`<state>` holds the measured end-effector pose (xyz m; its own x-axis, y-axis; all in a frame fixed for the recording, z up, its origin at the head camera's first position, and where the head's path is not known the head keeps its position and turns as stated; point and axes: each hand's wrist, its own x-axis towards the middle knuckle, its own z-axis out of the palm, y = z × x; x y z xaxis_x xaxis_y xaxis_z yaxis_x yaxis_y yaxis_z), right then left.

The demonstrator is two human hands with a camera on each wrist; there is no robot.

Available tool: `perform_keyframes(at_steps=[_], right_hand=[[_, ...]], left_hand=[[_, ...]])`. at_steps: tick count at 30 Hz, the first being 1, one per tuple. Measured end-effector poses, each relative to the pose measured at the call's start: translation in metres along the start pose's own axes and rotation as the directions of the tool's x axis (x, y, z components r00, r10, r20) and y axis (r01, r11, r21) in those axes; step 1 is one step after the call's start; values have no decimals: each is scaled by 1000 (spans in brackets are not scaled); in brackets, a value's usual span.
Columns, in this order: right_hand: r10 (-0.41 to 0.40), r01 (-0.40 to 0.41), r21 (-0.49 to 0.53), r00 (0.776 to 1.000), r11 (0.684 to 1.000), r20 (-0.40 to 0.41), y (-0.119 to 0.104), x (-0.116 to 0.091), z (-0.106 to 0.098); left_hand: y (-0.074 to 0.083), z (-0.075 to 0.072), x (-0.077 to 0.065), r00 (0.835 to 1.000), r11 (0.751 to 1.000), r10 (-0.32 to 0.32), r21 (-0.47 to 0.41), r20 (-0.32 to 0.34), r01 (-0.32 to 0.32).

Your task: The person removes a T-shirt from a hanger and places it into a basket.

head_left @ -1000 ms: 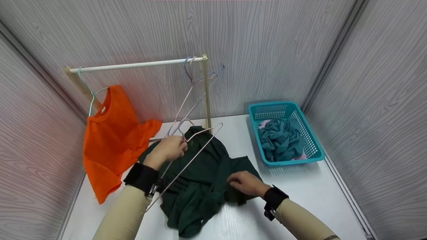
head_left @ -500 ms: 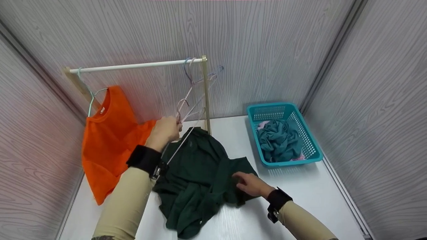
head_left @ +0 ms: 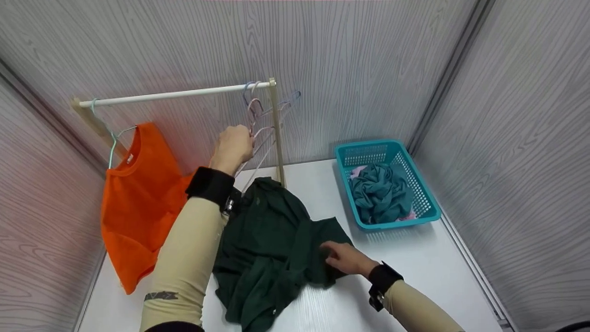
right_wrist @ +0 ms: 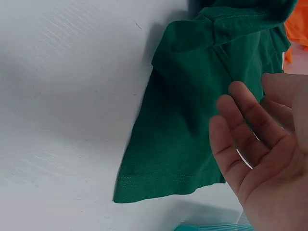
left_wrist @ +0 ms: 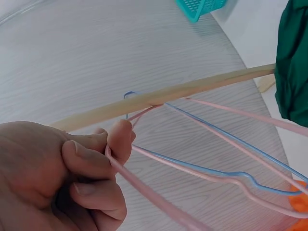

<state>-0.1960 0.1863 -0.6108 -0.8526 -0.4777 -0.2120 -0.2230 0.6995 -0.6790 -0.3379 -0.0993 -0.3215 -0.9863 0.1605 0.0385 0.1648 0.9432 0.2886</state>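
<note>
My left hand (head_left: 234, 146) pinches a pink clothes hanger (left_wrist: 149, 195) by its neck, just below the right end of the white rack rail (head_left: 179, 94). In the left wrist view thumb and fingers close on the pink wire, beside the wooden rack post (left_wrist: 183, 90). My right hand (head_left: 345, 257) hovers over the sleeve of a dark green shirt (head_left: 269, 235), its fingers loosely bent and holding nothing. The green shirt lies crumpled on the white table. A blue hanger (left_wrist: 207, 169) and another pink one hang at the rail's right end.
An orange shirt (head_left: 143, 198) hangs on a mint green hanger (head_left: 113, 143) at the rail's left end. At the right stands a teal basket (head_left: 424, 203) with a teal garment (head_left: 382, 191) and some pink cloth inside. Grained panels wall the table.
My left hand has risen from the green shirt towards the rail, carrying the pink hanger up and away from the shirt. The right hand has shifted only slightly above the sleeve.
</note>
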Motion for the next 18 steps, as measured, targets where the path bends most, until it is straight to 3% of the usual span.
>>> perform_keyframes(at_steps=[8, 18], right_hand=[[12, -12, -7, 1000, 1000, 14, 4, -3, -2], [28, -29, 18, 999, 999, 31, 11, -4, -1]], left_hand=[[12, -15, 22, 997, 998, -62, -17, -46, 61], [22, -14, 48, 981, 995, -75, 57, -180, 87]])
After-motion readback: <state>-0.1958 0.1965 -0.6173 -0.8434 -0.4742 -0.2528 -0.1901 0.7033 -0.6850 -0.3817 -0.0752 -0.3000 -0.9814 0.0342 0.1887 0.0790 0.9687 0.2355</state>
